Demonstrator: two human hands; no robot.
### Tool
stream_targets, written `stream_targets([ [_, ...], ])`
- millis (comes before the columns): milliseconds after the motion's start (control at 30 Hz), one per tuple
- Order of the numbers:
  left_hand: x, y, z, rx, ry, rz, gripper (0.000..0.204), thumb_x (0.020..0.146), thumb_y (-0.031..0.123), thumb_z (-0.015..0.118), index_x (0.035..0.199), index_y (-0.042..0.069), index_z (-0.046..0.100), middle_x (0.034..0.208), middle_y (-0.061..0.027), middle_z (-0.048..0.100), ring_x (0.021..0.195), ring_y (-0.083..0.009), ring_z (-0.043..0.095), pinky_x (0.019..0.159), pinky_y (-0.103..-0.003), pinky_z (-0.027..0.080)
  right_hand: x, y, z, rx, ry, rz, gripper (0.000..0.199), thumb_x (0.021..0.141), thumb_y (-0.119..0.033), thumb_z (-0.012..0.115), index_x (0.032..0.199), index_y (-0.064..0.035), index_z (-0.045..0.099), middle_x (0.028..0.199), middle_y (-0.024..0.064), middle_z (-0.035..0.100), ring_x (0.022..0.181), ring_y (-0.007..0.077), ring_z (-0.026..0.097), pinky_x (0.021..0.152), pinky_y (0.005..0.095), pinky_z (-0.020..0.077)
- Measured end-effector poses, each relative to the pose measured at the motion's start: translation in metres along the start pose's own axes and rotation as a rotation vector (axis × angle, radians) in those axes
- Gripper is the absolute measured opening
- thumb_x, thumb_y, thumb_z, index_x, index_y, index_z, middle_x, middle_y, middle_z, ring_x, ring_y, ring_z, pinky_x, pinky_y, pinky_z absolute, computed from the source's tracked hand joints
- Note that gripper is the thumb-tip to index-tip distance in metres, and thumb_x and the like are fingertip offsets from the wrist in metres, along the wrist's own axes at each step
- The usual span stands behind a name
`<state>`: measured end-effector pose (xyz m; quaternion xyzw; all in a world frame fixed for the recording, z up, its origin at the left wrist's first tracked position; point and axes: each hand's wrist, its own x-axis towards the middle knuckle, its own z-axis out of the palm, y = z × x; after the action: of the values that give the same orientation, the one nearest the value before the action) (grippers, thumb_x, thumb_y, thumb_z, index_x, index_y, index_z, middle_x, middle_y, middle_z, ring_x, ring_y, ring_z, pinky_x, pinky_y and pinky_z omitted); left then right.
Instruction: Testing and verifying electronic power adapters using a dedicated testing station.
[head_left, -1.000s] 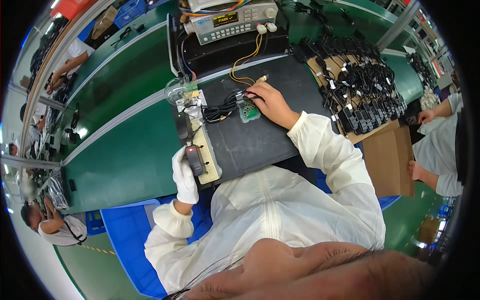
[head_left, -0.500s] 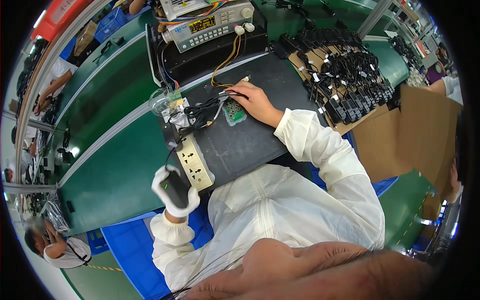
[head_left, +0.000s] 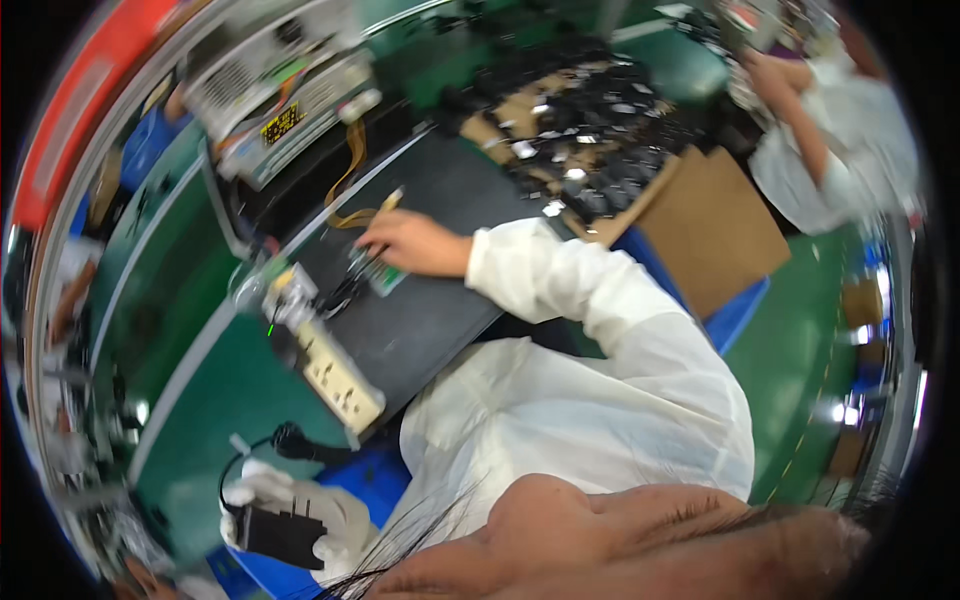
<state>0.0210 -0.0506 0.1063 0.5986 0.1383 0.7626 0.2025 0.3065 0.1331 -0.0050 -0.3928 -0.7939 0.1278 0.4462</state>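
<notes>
Grips a black adapter [head_left: 278, 537] in the gloved left hand [head_left: 342, 515], with fingers curled around its body and prongs sticking up. Trails its cable [head_left: 224, 478] in a loop past the fingers to a dark bundle [head_left: 290, 440] just beyond. Has a blue bin [head_left: 385, 482] beneath that hand. Shows, between the hands, a cream power strip [head_left: 335, 375] along the near-left edge of a black board [head_left: 405, 335] on the green desk [head_left: 205, 395]. Shows an instrument [head_left: 300, 125] with a lit display beyond both hands. Rests the bare right hand [head_left: 420, 245] over the board, with fingertips bent at dark leads [head_left: 345, 292] beside a green circuit board [head_left: 388, 278]; cannot tell, through blur, whether pinching or only touching. Shows, right of that hand, heaped black adapters [head_left: 600, 135] on cardboard, then a brown carton [head_left: 715, 235] and a co-worker [head_left: 850, 145].
</notes>
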Motion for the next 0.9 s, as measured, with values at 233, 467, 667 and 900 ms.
stream_targets([
  [233, 0.005, -0.025, 0.024, 0.447, -0.351, 0.017, 0.091, 0.077, 0.049, 0.081, 0.139, 0.001, 0.035, 0.128, -0.0170, 0.051, 0.111, -0.0318, 0.056, 0.099, -0.045, 0.046, -0.040, -0.126, -0.037, 0.768, -0.359, -0.152, 0.041, 0.096, -0.019, 0.066, 0.132, -0.0053, 0.054, 0.128, 0.0101, 0.060, 0.111, 0.0256, 0.059, 0.098, 0.0362, 0.0464],
  [467, 0.028, -0.044, 0.061, 0.839, -0.935, 0.204, 0.076, 0.093, 0.057, 0.059, 0.139, 0.000, 0.040, 0.135, -0.0239, 0.049, 0.122, -0.0405, 0.051, 0.108, -0.058, 0.036, -0.057, -0.151, -0.026, 1.569, -0.255, 0.277, 0.058, 0.089, -0.021, 0.077, 0.132, 0.0001, 0.044, 0.127, 0.0096, 0.057, 0.116, 0.0176, 0.056, 0.100, 0.0339, 0.0462],
  [667, -0.022, -0.063, -0.023, 1.061, -0.738, -0.096, 0.079, 0.091, 0.053, 0.062, 0.141, -0.004, 0.040, 0.141, -0.0249, 0.046, 0.126, -0.0441, 0.048, 0.109, -0.054, 0.035, 0.003, -0.093, -0.169, 0.797, 0.258, 0.555, 0.034, 0.102, -0.030, 0.051, 0.125, -0.0056, 0.058, 0.105, 0.0043, 0.064, 0.072, 0.0120, 0.060, 0.063, 0.0249, 0.0490],
  [900, -0.059, -0.081, -0.089, 1.227, -0.566, -0.435, 0.066, 0.094, 0.046, 0.057, 0.136, -0.005, 0.049, 0.131, -0.0262, 0.055, 0.123, -0.0423, 0.051, 0.107, -0.048, 0.038, 0.147, 0.120, -0.212, -0.994, 0.128, 0.244, 0.058, 0.091, -0.057, 0.059, 0.104, -0.0013, 0.067, 0.095, 0.0163, 0.070, 0.087, 0.0354, 0.068, 0.074, 0.0438, 0.0535],
])
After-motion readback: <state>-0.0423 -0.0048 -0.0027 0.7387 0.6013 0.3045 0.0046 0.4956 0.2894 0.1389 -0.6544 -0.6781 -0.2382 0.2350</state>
